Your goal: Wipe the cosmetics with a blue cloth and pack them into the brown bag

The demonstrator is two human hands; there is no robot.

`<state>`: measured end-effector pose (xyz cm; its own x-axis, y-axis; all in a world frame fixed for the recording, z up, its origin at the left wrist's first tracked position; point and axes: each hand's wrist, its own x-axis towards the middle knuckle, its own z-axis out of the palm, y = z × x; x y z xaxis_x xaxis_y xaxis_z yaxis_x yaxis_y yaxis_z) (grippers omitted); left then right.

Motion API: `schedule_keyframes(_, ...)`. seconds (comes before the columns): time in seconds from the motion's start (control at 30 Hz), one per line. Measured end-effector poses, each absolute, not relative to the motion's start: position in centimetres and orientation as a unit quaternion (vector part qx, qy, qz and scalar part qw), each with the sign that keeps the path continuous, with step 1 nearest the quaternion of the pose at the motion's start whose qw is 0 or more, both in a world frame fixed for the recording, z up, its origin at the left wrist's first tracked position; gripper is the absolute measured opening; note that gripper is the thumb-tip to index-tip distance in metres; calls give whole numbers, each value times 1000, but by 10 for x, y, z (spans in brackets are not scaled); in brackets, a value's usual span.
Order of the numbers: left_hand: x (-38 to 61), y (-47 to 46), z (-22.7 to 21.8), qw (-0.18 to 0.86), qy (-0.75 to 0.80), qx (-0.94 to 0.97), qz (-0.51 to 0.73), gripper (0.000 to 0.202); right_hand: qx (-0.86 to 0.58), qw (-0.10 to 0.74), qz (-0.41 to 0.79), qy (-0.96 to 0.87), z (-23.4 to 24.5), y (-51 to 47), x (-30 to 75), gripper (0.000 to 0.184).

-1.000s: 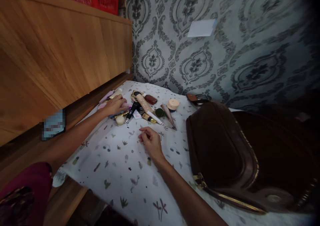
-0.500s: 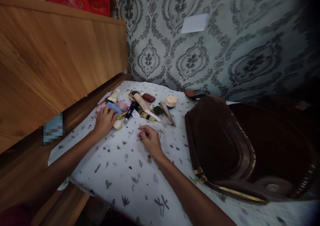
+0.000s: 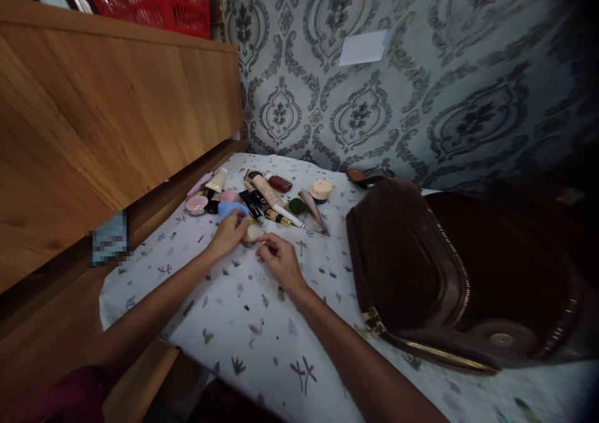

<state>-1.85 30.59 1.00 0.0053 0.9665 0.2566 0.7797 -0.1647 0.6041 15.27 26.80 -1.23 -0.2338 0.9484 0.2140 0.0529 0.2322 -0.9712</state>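
Note:
My left hand [image 3: 228,233] is palm down at the front of a pile of cosmetics, its fingers bent and closed on a small round cream-coloured piece [image 3: 253,232], perhaps a powder puff. Just behind those fingers is a soft blue piece [image 3: 233,209], cloth or sponge. My right hand [image 3: 281,261] is half curled, with thumb and index finger slightly apart and the index tip close to the puff's edge; whether it touches cannot be told. Around them lie a round pink compact [image 3: 196,205], a cream tube [image 3: 217,180], a beige tube [image 3: 264,192] and a gold-and-black tube [image 3: 278,218].
A brown handbag [image 3: 397,261] with a gold zip lies on the right. Farther back are a peach-lidded jar [image 3: 321,189], a dark red case [image 3: 279,183] and a pointed tube [image 3: 314,211]. A wooden cabinet [image 3: 121,98] borders the printed cloth [image 3: 262,348] on the left.
My left hand has moved right, toward my right hand. The cream-coloured piece and the blue piece have shifted right with it, exposing the pink compact. My right hand has hardly moved.

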Motion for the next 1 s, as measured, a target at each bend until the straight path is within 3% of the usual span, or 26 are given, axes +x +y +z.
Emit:
schedule_keyframes(0.13, -8, 304, 12, 180, 590, 712, 336, 28, -386, 417, 387, -726, -11, 263, 152, 28)
schedule_keyframes(0.27, -30, 311, 21, 144, 601, 714, 330, 21, -375, 399, 314, -775, -17, 266, 154, 40)
schedule_keyframes(0.43, -44, 310, 18, 91, 622, 712, 312, 44, -418, 424, 291, -749, -29, 273, 157, 42)
schedule_keyframes(0.57, -50, 313, 21, 62, 624, 718, 304, 23, -428, 442, 291, -733, -31, 276, 158, 36)
schedule_keyframes(0.73, -73, 358, 47, 12, 663, 666, 342, 15, -403, 441, 287, -749, -27, 274, 159, 33)
schedule_keyframes(1.0, -79, 400, 51, 88, 627, 707, 314, 2, -391, 404, 285, -776, -18, 270, 160, 35)
